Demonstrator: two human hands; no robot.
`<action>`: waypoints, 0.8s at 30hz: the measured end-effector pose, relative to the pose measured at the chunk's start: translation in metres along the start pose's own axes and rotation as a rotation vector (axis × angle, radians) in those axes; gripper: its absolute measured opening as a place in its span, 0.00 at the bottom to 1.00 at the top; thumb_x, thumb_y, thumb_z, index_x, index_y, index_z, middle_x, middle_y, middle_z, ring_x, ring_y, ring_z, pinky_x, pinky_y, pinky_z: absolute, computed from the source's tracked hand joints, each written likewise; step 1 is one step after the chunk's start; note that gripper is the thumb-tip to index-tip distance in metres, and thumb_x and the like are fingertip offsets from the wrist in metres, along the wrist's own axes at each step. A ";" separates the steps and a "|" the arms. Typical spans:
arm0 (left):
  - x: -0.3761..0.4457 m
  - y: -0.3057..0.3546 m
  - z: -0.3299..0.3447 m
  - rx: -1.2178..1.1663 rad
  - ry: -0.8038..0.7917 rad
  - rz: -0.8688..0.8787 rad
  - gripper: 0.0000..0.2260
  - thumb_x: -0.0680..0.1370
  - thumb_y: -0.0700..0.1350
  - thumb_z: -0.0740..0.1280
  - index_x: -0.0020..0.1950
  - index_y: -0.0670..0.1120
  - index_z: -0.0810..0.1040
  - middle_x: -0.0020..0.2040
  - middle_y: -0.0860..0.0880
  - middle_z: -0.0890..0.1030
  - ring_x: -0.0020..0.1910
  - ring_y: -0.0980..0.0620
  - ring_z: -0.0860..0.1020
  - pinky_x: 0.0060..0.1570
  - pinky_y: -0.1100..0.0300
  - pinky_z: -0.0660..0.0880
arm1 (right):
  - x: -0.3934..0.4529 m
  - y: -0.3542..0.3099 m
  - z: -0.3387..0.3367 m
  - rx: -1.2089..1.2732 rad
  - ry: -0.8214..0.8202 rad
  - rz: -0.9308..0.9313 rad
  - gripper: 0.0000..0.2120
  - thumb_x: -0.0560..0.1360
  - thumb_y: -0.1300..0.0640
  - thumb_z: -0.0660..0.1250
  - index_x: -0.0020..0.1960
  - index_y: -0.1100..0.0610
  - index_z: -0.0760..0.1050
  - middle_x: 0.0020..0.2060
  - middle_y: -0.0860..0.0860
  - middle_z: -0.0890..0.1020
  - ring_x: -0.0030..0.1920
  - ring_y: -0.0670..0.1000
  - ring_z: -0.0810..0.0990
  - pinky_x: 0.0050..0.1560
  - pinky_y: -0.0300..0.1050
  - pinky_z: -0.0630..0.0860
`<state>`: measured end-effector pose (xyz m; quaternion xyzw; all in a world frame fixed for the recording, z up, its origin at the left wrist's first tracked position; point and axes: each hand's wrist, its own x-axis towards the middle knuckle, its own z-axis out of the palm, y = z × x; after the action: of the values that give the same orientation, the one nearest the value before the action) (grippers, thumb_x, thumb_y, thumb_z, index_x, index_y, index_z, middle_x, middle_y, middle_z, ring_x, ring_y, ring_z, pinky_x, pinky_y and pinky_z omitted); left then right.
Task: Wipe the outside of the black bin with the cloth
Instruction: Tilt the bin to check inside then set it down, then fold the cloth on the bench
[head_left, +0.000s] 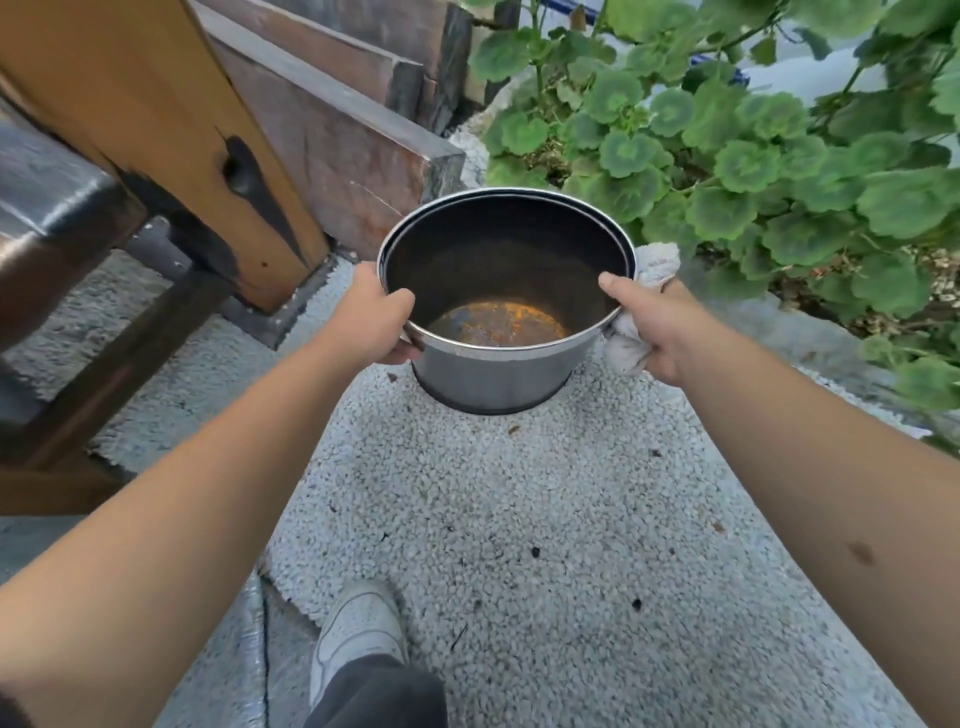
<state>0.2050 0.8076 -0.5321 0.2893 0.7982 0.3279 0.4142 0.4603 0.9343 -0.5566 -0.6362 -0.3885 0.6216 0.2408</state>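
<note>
Shoe and trouser leg at bottom centre, cut off. Mid-frame: left hand gripping bin rim, fingers hidden behind the wall. Right hand clutching cloth against the right side, thumb over rim. Open gravel below; bench left, plant right.
</note>
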 end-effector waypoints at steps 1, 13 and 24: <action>0.000 -0.003 0.002 -0.006 0.045 -0.003 0.17 0.78 0.49 0.59 0.66 0.47 0.60 0.55 0.38 0.79 0.41 0.40 0.84 0.39 0.46 0.82 | -0.001 0.001 -0.002 0.048 -0.017 0.036 0.40 0.60 0.37 0.77 0.67 0.48 0.69 0.59 0.49 0.81 0.53 0.56 0.83 0.56 0.62 0.79; -0.129 0.081 0.063 0.000 -0.154 0.571 0.22 0.70 0.58 0.66 0.62 0.55 0.70 0.57 0.56 0.76 0.55 0.57 0.75 0.59 0.55 0.73 | -0.120 -0.035 -0.077 0.413 -0.363 0.104 0.25 0.70 0.42 0.68 0.60 0.57 0.80 0.57 0.56 0.84 0.56 0.55 0.83 0.50 0.49 0.81; -0.255 0.168 0.023 -0.435 -0.405 0.163 0.07 0.76 0.43 0.69 0.52 0.43 0.76 0.41 0.47 0.80 0.40 0.49 0.76 0.45 0.50 0.75 | -0.279 -0.135 -0.093 0.243 -0.466 0.174 0.26 0.77 0.41 0.61 0.62 0.60 0.77 0.56 0.60 0.84 0.56 0.60 0.83 0.53 0.58 0.81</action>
<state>0.3811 0.7310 -0.2941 0.3162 0.5849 0.4588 0.5894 0.5454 0.8081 -0.2715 -0.4733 -0.2997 0.8117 0.1652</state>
